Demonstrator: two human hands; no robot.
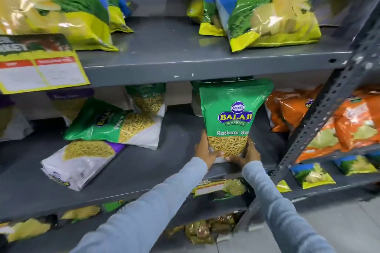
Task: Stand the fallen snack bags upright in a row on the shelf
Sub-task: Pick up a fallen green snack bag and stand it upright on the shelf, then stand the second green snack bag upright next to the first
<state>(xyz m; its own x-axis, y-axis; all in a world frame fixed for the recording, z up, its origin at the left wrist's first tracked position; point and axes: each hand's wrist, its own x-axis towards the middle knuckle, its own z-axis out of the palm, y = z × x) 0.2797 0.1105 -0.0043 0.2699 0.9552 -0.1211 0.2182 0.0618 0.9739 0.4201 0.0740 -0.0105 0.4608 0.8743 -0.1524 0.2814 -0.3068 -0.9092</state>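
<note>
Both hands, left hand (205,153) and right hand (247,155), grasp the bottom corners of 1 green snack bag (232,117), upright near the shelf (144,170) front edge, right end. 2 fallen bags, green (115,123) and white (82,162), lie leftward, long axes slanting; the left hand is nearer.

Glossy plastic film on green snack bag (232,113), crinkled, catching glare. Same sheen on fallen bags (115,123). Shelf (185,63): grey painted metal, matt, scuffed and chipped at edge. Perforated metal upright (329,109). Soft knit cloth sleeves (156,201). Paper price tag (41,72).
</note>
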